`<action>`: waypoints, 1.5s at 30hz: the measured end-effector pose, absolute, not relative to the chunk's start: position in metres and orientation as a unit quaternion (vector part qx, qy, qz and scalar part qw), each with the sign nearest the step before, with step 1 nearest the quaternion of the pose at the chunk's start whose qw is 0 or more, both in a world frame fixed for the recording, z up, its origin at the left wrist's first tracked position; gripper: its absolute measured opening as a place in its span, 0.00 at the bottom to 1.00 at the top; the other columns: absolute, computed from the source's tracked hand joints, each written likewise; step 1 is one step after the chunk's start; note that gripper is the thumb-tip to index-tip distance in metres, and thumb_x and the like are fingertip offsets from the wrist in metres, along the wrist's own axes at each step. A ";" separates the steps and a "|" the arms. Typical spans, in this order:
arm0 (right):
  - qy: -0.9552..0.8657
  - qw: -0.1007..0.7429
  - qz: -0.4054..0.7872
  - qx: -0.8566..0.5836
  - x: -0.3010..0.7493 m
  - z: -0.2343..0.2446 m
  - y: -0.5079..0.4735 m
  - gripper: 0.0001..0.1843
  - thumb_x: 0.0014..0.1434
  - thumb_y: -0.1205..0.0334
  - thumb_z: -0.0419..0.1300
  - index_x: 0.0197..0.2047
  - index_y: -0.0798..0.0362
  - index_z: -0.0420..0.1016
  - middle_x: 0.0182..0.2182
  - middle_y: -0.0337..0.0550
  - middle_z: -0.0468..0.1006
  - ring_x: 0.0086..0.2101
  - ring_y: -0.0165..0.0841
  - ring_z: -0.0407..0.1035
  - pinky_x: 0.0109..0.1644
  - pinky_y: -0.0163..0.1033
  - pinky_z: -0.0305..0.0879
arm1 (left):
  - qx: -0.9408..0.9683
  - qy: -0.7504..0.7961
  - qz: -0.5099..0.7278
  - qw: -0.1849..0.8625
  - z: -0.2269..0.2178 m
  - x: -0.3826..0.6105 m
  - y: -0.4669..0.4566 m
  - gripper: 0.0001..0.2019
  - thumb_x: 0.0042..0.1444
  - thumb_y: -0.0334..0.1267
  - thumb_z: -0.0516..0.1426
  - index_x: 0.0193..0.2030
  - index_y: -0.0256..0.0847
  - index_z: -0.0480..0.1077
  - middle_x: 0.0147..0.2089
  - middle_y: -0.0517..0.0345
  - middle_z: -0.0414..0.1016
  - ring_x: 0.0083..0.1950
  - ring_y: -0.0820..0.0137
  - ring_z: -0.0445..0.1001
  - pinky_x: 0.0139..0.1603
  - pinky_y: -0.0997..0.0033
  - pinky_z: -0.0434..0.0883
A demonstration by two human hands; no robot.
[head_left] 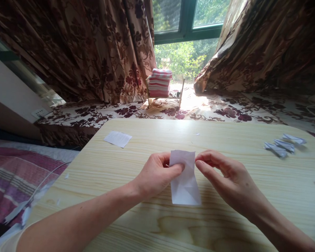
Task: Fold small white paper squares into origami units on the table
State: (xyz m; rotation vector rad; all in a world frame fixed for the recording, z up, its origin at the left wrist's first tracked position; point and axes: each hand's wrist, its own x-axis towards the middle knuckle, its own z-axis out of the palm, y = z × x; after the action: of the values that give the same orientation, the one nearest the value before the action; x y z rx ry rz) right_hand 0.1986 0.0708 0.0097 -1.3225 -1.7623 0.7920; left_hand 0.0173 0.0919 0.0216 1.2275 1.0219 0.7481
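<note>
A small rectangular sheet of white paper (185, 189) is held up above the table, its surface bent by soft creases. My left hand (157, 173) grips it from the left, thumb pressed on the front and fingers behind, where they are hidden. At the sheet's right edge is my right hand (223, 173), thumb and index fingertips brought together in a pinch at the paper's border. Several folded paper pieces (283, 145), narrow and pointed, lie in a group at the right of the table. A flat printed slip of paper (118, 139) rests at the back left.
The light wooden table (136, 224) has rounded far corners. Tiny paper scraps (197, 134) lie on it. Behind, a small rack (180, 94) with folded striped cloths (160, 83) stands on the patterned window seat, between floral curtains (115, 52). A bed with a striped cover (13, 178) is at left.
</note>
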 end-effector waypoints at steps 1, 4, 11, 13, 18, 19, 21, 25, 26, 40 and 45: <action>-0.690 0.399 0.312 -0.518 0.198 0.010 0.070 0.09 0.61 0.59 0.55 0.31 0.51 0.71 0.31 0.41 0.75 0.34 0.33 0.71 0.36 0.37 0.66 | 0.539 0.446 0.326 0.636 0.022 0.017 0.092 0.07 0.48 0.36 0.58 0.31 0.34 0.74 0.34 0.53 0.76 0.37 0.66 0.73 0.38 0.70 0.68; -0.687 0.417 0.308 -0.509 0.196 0.010 0.070 0.09 0.61 0.59 0.56 0.29 0.51 0.70 0.31 0.41 0.75 0.33 0.33 0.70 0.36 0.37 0.65 | 0.544 0.445 0.325 0.633 0.022 0.017 0.092 0.07 0.49 0.36 0.58 0.32 0.35 0.75 0.32 0.54 0.77 0.37 0.65 0.74 0.39 0.69 0.68; -0.697 0.426 0.309 -0.487 0.193 0.012 0.071 0.09 0.61 0.61 0.56 0.30 0.51 0.70 0.30 0.41 0.73 0.32 0.32 0.68 0.36 0.38 0.63 | 0.532 0.446 0.340 0.634 0.023 0.017 0.093 0.08 0.51 0.36 0.58 0.34 0.34 0.77 0.32 0.54 0.78 0.36 0.66 0.74 0.39 0.70 0.68; -0.699 0.426 0.312 -0.483 0.193 0.012 0.070 0.08 0.61 0.61 0.56 0.30 0.51 0.71 0.31 0.40 0.73 0.32 0.32 0.67 0.36 0.37 0.63 | 0.534 0.447 0.341 0.631 0.024 0.017 0.093 0.08 0.51 0.35 0.58 0.33 0.34 0.77 0.32 0.55 0.78 0.36 0.68 0.73 0.37 0.72 0.67; -0.703 0.410 0.332 -0.477 0.193 0.012 0.067 0.09 0.62 0.61 0.56 0.30 0.51 0.71 0.30 0.40 0.71 0.32 0.32 0.66 0.35 0.37 0.62 | 0.538 0.457 0.335 0.624 0.025 0.016 0.092 0.08 0.51 0.35 0.57 0.31 0.33 0.76 0.30 0.55 0.77 0.34 0.68 0.72 0.36 0.72 0.67; -0.705 0.405 0.335 -0.476 0.193 0.012 0.068 0.09 0.62 0.61 0.55 0.30 0.51 0.71 0.30 0.40 0.71 0.32 0.32 0.66 0.35 0.37 0.62 | 0.538 0.457 0.333 0.625 0.024 0.016 0.092 0.08 0.51 0.35 0.57 0.31 0.33 0.76 0.30 0.55 0.76 0.34 0.68 0.72 0.36 0.71 0.67; -0.707 0.400 0.340 -0.474 0.192 0.012 0.068 0.09 0.62 0.61 0.55 0.30 0.51 0.71 0.30 0.41 0.71 0.32 0.32 0.66 0.35 0.37 0.62 | 0.539 0.453 0.332 0.627 0.024 0.016 0.092 0.08 0.51 0.35 0.57 0.31 0.34 0.76 0.30 0.56 0.76 0.35 0.68 0.72 0.37 0.71 0.67; -0.711 0.398 0.341 -0.468 0.191 0.012 0.069 0.09 0.62 0.61 0.55 0.30 0.51 0.71 0.30 0.41 0.71 0.32 0.33 0.66 0.35 0.38 0.62 | 0.541 0.445 0.331 0.632 0.023 0.016 0.092 0.07 0.51 0.35 0.57 0.31 0.34 0.76 0.29 0.57 0.75 0.35 0.69 0.72 0.37 0.72 0.66; -0.713 0.397 0.341 -0.467 0.191 0.012 0.068 0.09 0.62 0.61 0.55 0.30 0.51 0.72 0.30 0.41 0.71 0.32 0.33 0.66 0.35 0.37 0.62 | 0.540 0.448 0.330 0.631 0.023 0.016 0.092 0.07 0.51 0.35 0.57 0.31 0.34 0.76 0.29 0.57 0.75 0.34 0.69 0.71 0.36 0.73 0.66; -0.729 0.416 0.297 -0.456 0.187 0.011 0.067 0.06 0.59 0.66 0.57 0.30 0.52 0.71 0.26 0.37 0.69 0.28 0.29 0.64 0.31 0.34 0.61 | 0.546 0.436 0.320 0.640 0.024 0.017 0.091 0.08 0.52 0.36 0.58 0.32 0.34 0.76 0.30 0.56 0.75 0.34 0.70 0.71 0.35 0.73 0.65; -0.733 0.420 0.288 -0.450 0.186 0.012 0.067 0.06 0.59 0.67 0.57 0.30 0.51 0.72 0.26 0.37 0.70 0.28 0.29 0.64 0.31 0.34 0.62 | 0.543 0.432 0.319 0.645 0.023 0.017 0.090 0.09 0.53 0.37 0.58 0.34 0.33 0.77 0.32 0.54 0.77 0.36 0.68 0.72 0.38 0.71 0.66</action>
State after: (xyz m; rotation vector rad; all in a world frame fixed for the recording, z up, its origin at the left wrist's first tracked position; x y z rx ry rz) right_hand 0.1857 0.0675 0.0122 -1.1286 -1.8370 0.7220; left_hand 0.0166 0.0901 0.0228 1.2366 0.9845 0.7271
